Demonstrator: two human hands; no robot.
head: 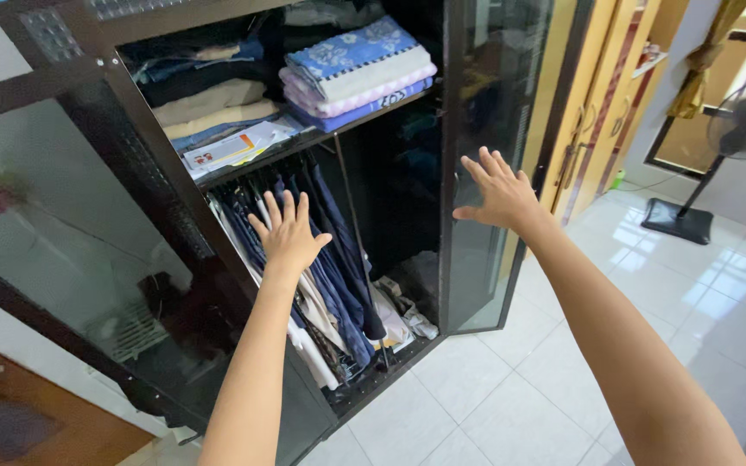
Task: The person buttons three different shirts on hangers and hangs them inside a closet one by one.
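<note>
The hanging clothes (317,276), mostly dark blue and white garments, fill the lower left compartment of a dark wardrobe (174,216), packed close on a rail just under the shelf (304,138) so they drape down to the cabinet floor. The left hand (288,235) is spread flat with fingers apart, grasping nothing, right in front of these garments; whether it touches them I cannot tell. The right hand (498,192) is likewise released and splayed, its palm at the edge of the open glass door (485,164), seemingly to keep that panel swung out of the way. On the shelf above lie 2 stacks: folded blue floral bedding (356,73) at right, beige and dark folded clothes (209,103) with some papers (235,148) at left. A standing fan (736,138) sits well apart on the white tiled floor (615,328).
</note>
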